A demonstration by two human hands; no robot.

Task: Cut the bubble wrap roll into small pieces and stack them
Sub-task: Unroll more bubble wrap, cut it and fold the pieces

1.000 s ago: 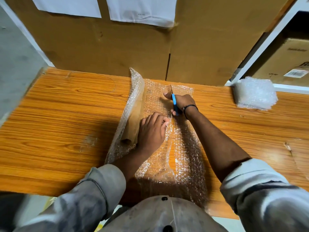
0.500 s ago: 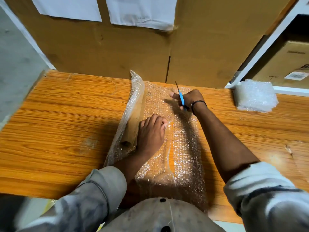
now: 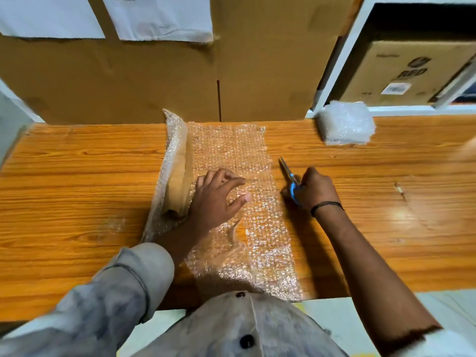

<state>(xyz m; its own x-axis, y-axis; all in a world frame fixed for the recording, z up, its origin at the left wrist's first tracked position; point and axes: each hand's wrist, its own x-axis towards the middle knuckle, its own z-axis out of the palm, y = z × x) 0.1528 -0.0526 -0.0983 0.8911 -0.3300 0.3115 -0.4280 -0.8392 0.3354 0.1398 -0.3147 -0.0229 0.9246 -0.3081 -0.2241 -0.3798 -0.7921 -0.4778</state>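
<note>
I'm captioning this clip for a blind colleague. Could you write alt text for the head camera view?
A person's left hand rests on a bubble wrap sheet unrolled across a wooden table, while the right hand holds blue-handled scissors just beside the sheet's right edge. A stack of cut pieces sits far right.

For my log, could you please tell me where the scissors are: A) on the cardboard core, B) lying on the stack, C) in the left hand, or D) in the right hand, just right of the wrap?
D: the right hand grips the scissors, blades pointing away, just right of the wrap.
</note>
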